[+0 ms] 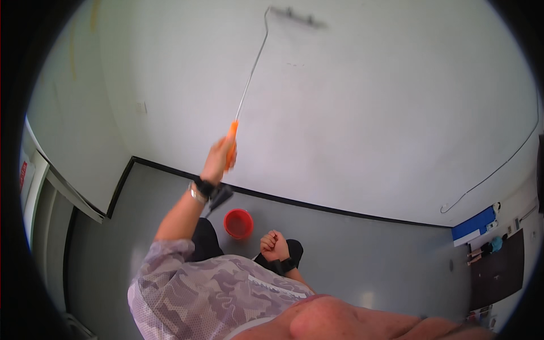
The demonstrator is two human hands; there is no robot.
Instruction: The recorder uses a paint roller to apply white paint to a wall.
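My left hand (220, 159) is closed around the orange handle (231, 131) of a long wire-framed tool that looks like a paint roller. Its metal rod (251, 72) reaches up to a thin dark head (299, 18), blurred, at or near the white wall (340, 106). My right hand (274, 246) rests by my right knee, fingers curled in, with nothing visible in it. Between my knees and the wall a red bucket (239, 224) stands on the grey floor; its contents cannot be made out. Dark straps are on both wrists, and a metal band is on the left.
A black skirting board (297, 205) runs along the wall's foot and turns at the left corner. A wall socket (141, 107) sits near that corner. A cable (488, 180) hangs on the right part of the wall. Far right are a blue panel (474, 223) and another person (488, 250).
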